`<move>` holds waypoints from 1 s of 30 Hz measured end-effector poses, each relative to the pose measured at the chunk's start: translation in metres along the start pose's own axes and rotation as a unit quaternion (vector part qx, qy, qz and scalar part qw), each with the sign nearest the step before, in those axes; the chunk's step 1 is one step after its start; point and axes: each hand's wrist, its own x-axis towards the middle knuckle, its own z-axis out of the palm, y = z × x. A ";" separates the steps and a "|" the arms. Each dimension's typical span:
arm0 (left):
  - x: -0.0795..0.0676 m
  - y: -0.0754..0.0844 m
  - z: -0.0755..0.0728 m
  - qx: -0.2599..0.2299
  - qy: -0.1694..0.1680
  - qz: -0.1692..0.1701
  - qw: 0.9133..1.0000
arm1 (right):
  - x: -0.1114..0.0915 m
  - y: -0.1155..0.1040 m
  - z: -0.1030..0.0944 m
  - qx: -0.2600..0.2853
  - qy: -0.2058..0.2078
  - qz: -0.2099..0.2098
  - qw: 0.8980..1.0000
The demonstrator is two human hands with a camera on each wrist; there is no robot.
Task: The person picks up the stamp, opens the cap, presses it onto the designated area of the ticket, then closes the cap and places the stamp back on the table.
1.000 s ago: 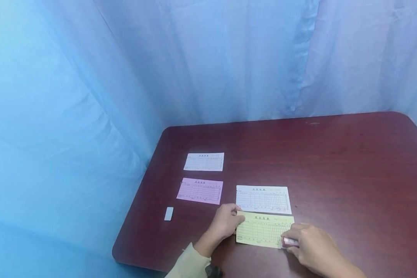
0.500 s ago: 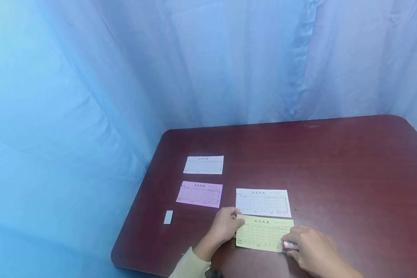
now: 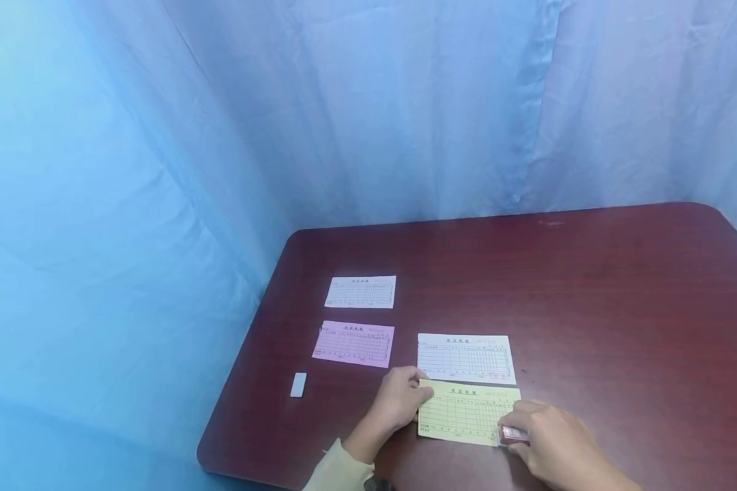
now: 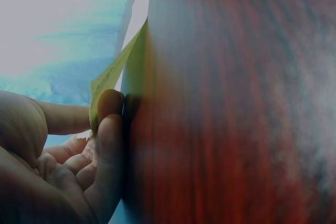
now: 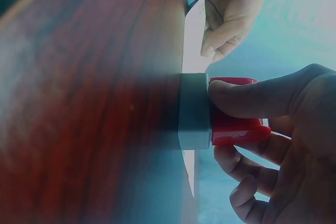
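Note:
My left hand pinches the left edge of a yellow receipt slip, thumb on top. In the left wrist view that end of the yellow slip curves up off the table. The right hand grips a red stamp between thumb and fingers. Its grey base stands on the slip's lower right corner, hiding the paper underneath. Just beyond the yellow slip lies a white slip with a small red mark at its lower right.
On the left of the dark red table lie a pink slip and another white slip. Nearer is a small pale rectangular piece. Blue curtains hang along the back and left side.
The head view has shifted a little, so the table appears slightly lower than a second ago. Both hands, the stamp and the slips keep their places relative to each other.

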 end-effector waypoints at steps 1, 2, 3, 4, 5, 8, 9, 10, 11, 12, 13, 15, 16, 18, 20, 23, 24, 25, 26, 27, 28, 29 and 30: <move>0.000 0.000 0.000 0.001 0.000 0.001 1.000 | 0.000 0.000 0.000 0.000 -0.002 0.002 1.000; 0.000 0.000 0.000 -0.001 0.000 0.002 1.000 | 0.000 0.000 0.000 0.000 -0.004 0.003 1.000; 0.000 -0.001 0.000 -0.001 0.000 0.002 1.000 | 0.000 -0.001 -0.001 0.000 -0.006 0.005 1.000; 0.000 -0.001 0.000 -0.001 -0.001 0.002 1.000 | 0.000 -0.001 -0.001 0.001 -0.006 0.006 1.000; 0.000 -0.001 0.000 -0.001 -0.001 0.003 1.000 | 0.000 -0.001 -0.001 0.001 -0.006 0.006 1.000; 0.000 -0.001 -0.001 -0.002 -0.002 0.005 1.000 | 0.001 -0.001 -0.001 0.001 -0.004 0.003 1.000; 0.000 -0.001 -0.001 -0.001 -0.002 0.005 1.000 | 0.001 -0.001 -0.001 0.001 -0.003 0.001 1.000; 0.000 -0.001 -0.001 -0.002 -0.003 0.006 1.000 | 0.001 -0.001 -0.001 0.001 -0.001 -0.001 1.000; 0.000 -0.002 -0.001 -0.004 -0.003 0.006 1.000 | 0.001 0.000 -0.001 0.001 0.000 -0.002 1.000; 0.000 -0.002 -0.001 -0.004 -0.004 0.006 1.000 | 0.001 0.000 -0.001 0.002 0.000 -0.004 1.000; 0.000 -0.002 -0.001 -0.006 -0.004 0.006 1.000 | 0.001 0.000 -0.001 0.002 0.001 -0.005 1.000; 0.000 -0.001 0.000 -0.008 -0.004 0.006 1.000 | 0.001 0.000 0.000 0.003 0.000 -0.005 1.000; 0.000 -0.001 0.000 -0.008 -0.004 0.007 1.000 | 0.001 0.000 -0.001 0.003 0.000 -0.006 1.000; 0.000 -0.001 0.000 -0.007 -0.004 0.008 1.000 | 0.001 0.000 -0.001 0.002 0.000 -0.006 1.000; 0.001 -0.001 0.000 -0.005 -0.004 0.008 1.000 | 0.002 0.000 -0.001 0.002 0.002 -0.007 1.000; 0.001 -0.001 0.000 -0.003 -0.004 0.010 1.000 | 0.002 0.000 0.000 0.003 0.006 -0.009 1.000; 0.000 -0.001 0.000 -0.003 -0.005 0.011 1.000 | 0.002 0.000 0.000 0.003 0.007 -0.009 1.000; 0.000 -0.001 0.000 -0.005 -0.004 0.011 1.000 | 0.002 0.000 0.000 0.004 0.008 -0.009 1.000; 0.000 -0.001 0.000 -0.004 -0.003 0.012 1.000 | 0.002 0.000 0.000 0.005 0.007 -0.008 1.000; 0.000 -0.001 0.000 -0.006 -0.002 0.010 1.000 | 0.002 0.000 0.000 0.005 0.006 -0.007 1.000; 0.000 -0.002 0.000 -0.007 -0.001 0.011 1.000 | 0.002 0.000 0.000 0.005 0.005 -0.006 1.000; 0.000 -0.002 0.000 -0.009 0.000 0.007 1.000 | 0.002 0.000 0.000 0.005 0.004 -0.005 1.000; 0.001 -0.003 0.000 -0.008 0.001 0.008 1.000 | 0.002 0.000 0.000 0.005 0.003 -0.003 1.000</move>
